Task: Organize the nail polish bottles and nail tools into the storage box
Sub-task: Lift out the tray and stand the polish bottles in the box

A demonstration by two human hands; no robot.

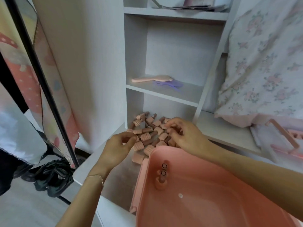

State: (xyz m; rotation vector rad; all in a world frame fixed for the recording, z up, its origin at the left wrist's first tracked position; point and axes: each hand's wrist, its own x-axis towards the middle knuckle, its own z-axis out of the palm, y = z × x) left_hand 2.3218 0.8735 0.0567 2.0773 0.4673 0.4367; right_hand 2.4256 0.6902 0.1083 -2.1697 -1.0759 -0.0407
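Only a few bottles (161, 176) stand in the pink box (205, 202). Beside it, both hands, left hand (117, 147) and right hand (185, 134), pinch bottles from the big pile (148, 128).

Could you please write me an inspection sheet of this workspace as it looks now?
Surface: white ledge under white shelves.
Job's things: pile of pink nail polish bottles on the ledge; pink storage box holds two upright bottles.
Clutter: pink hairbrush and purple item on the shelf.
Grips: left hand pinches a bottle at the pile's edge; right hand curled over the pile, hold unclear.
Cables: nothing seen.
Surroundings: floral bedding, black shoes, curtain.
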